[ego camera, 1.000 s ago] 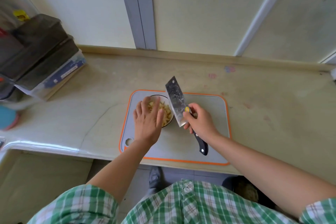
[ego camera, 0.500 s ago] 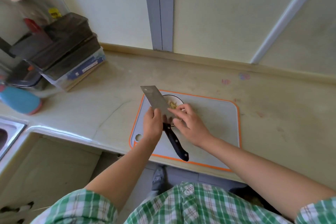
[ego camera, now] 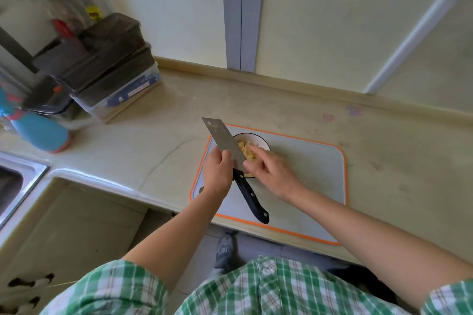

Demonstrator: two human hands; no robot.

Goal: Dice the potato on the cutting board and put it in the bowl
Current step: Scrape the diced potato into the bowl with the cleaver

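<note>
A grey cutting board [ego camera: 307, 176] with an orange rim lies on the counter. At its far left corner stands a dark-rimmed bowl [ego camera: 258, 138] holding pale diced potato [ego camera: 244, 149]. My left hand [ego camera: 217, 174] grips a cleaver [ego camera: 225, 142] where the blade meets its black handle, and the blade is held over the bowl's left side. My right hand [ego camera: 271, 171] reaches across the bowl with fingers extended, its fingertips touching the blade's face near the handle. The hands hide part of the bowl.
Stacked dark and clear containers [ego camera: 107, 64] stand at the back left of the beige counter [ego camera: 384, 140]. A blue bottle [ego camera: 38, 130] lies near a steel sink [ego camera: 15, 181] at the far left. Wall [ego camera: 320, 20] lines the counter's rear.
The cleaver passed from my right hand to my left one second ago. My right hand's fingers now lie against the blade. The camera has shifted, showing more of the left side.
</note>
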